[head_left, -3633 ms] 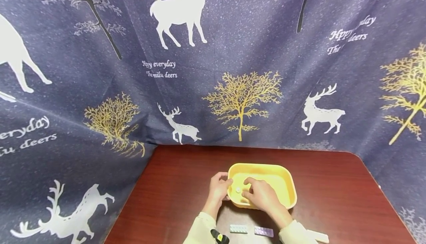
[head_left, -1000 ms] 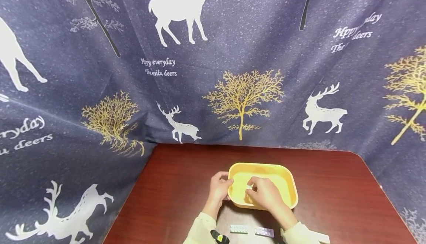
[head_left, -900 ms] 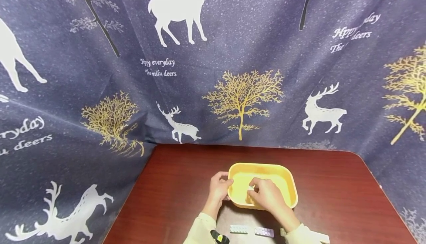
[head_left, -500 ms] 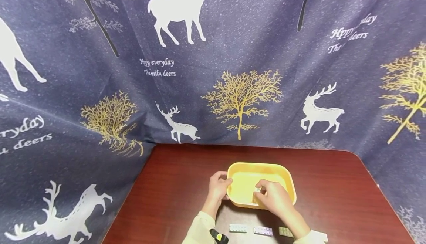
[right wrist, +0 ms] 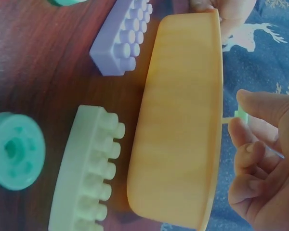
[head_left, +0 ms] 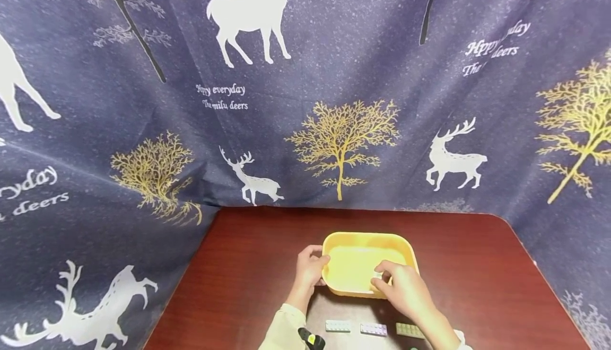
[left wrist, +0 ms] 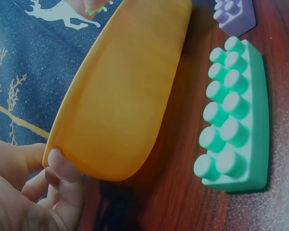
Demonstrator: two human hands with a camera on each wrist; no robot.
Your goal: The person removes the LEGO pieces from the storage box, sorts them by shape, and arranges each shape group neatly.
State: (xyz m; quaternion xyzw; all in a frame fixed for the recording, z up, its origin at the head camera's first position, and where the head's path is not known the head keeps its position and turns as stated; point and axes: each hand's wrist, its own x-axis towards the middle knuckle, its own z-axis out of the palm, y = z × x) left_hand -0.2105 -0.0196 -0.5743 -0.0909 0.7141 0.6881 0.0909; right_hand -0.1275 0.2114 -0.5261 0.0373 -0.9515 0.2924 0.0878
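A yellow plastic basin (head_left: 350, 265) stands on the dark red table. My left hand (head_left: 307, 269) grips its left rim, thumb inside and fingers outside; the left wrist view shows the thumb pressed on the basin wall (left wrist: 120, 101). My right hand (head_left: 406, 289) is over the basin's right front part. Between its thumb and index finger it pinches a small pale green piece (right wrist: 242, 114) with a thin light peg sticking out. Fingers cover most of that piece, so its exact kind is hard to tell. The right hand's other fingers are curled loosely.
In front of the basin lie a teal building brick (left wrist: 236, 115), a purple brick (right wrist: 120, 38) and a pale green brick (right wrist: 89, 168) in a row. A round teal wheel-like piece (right wrist: 17, 151) lies nearer the front. Patterned cloth (head_left: 267, 127) hangs behind the table.
At first a small white piece lay at the basin's left, with the right fingers apart above it. The right hand then pinched it and carried it rightward. My left hand stays on the rim.
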